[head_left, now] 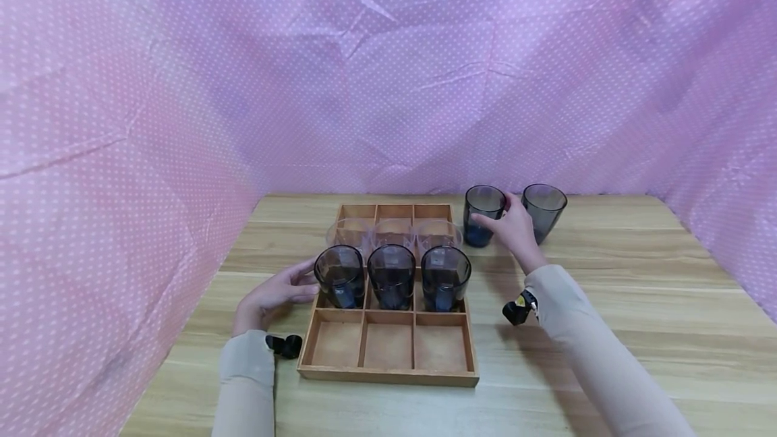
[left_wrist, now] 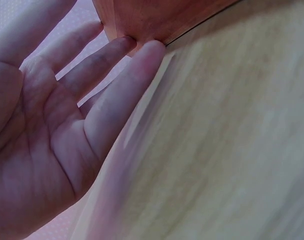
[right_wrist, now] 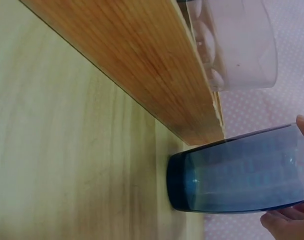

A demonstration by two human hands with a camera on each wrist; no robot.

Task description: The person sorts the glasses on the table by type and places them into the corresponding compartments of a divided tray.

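My right hand [head_left: 516, 230] holds a dark blue-grey glass [head_left: 477, 231] upright beside the far right corner of a wooden compartment tray [head_left: 388, 377]. In the right wrist view, thumb and fingers pinch that glass [right_wrist: 242, 172] near its rim, from both sides. My left hand [head_left: 280, 294] lies at the tray's left side with its fingers loosely extended. In the left wrist view its fingertips touch the tray's wooden wall [left_wrist: 162, 20]. Three dark glasses [head_left: 392, 282] stand in the tray's middle row. Behind them are three clear cups [head_left: 393, 231], partly hidden.
Another dark glass [head_left: 545, 206] stands to the right of my right hand, on the wooden table [head_left: 637, 302]. Pink dotted cloth [head_left: 388, 86] hangs behind the table and on both sides. The tray's front row holds nothing.
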